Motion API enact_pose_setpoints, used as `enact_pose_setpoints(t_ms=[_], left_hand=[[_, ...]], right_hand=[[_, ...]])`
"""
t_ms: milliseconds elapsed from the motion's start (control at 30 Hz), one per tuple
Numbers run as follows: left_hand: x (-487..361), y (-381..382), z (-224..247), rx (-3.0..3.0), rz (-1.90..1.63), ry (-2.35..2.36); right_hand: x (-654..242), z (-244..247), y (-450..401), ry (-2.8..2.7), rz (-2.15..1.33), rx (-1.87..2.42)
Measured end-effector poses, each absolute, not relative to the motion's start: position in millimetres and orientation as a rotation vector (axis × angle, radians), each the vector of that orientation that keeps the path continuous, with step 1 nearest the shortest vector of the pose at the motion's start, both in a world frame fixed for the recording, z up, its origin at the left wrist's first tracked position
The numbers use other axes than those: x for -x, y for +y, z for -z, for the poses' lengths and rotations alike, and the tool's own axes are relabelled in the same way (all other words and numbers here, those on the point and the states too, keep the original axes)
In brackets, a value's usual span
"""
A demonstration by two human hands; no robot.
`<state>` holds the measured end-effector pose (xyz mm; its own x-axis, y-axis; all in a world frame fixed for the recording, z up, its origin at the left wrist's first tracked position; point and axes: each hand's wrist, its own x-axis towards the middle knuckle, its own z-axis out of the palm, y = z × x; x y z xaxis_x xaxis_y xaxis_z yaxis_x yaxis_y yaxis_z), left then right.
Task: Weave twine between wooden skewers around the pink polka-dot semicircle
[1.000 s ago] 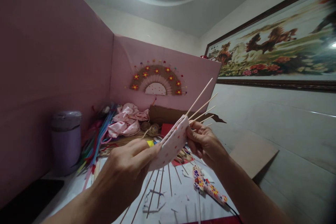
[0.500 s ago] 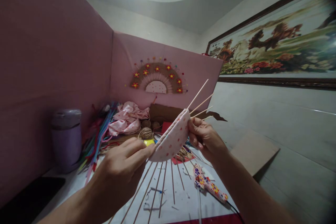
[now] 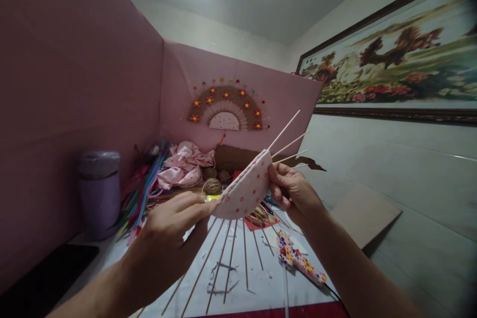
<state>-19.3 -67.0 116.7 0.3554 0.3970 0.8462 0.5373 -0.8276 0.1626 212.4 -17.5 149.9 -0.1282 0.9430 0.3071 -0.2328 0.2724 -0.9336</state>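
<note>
Between my two hands, raised above the table, is a half-round piece covered in white fabric with pink dots (image 3: 244,191). Thin wooden sticks (image 3: 227,258) fan out from its curved edge, some toward me and a few up to the right. My left hand (image 3: 175,228) pinches the lower left corner of the piece. At its right end, my right hand (image 3: 294,191) grips the fabric edge beside the upper sticks. The straight edge of the piece tilts up to the right, and layers show along it.
A flower-patterned glue gun (image 3: 300,261) with its cord lies on the white tabletop (image 3: 257,298). Behind are crumpled pink fabric (image 3: 184,164), a twine ball (image 3: 212,186) and coloured strips (image 3: 145,189). A lilac bin (image 3: 100,198) stands left. A finished-looking fan (image 3: 225,104) hangs on the pink panel.
The half-round piece and both hands keep nearly the same pose, the piece tilting slightly. The background has shifted a little to the right in view.
</note>
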Motion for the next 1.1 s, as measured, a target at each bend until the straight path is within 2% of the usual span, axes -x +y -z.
enact_pose_setpoints(t_ms=[633, 1100], left_hand=[[27.3, -60.5, -115.0, 2.439, 1.275, -0.814], [25.6, -63.6, -116.8, 2.799, 1.808, -1.092]], right_hand=[[-210.1, -149.4, -16.6, -1.247, -1.166, 0.779], [-205.0, -149.1, -20.6, -1.288, -1.167, 0.683]])
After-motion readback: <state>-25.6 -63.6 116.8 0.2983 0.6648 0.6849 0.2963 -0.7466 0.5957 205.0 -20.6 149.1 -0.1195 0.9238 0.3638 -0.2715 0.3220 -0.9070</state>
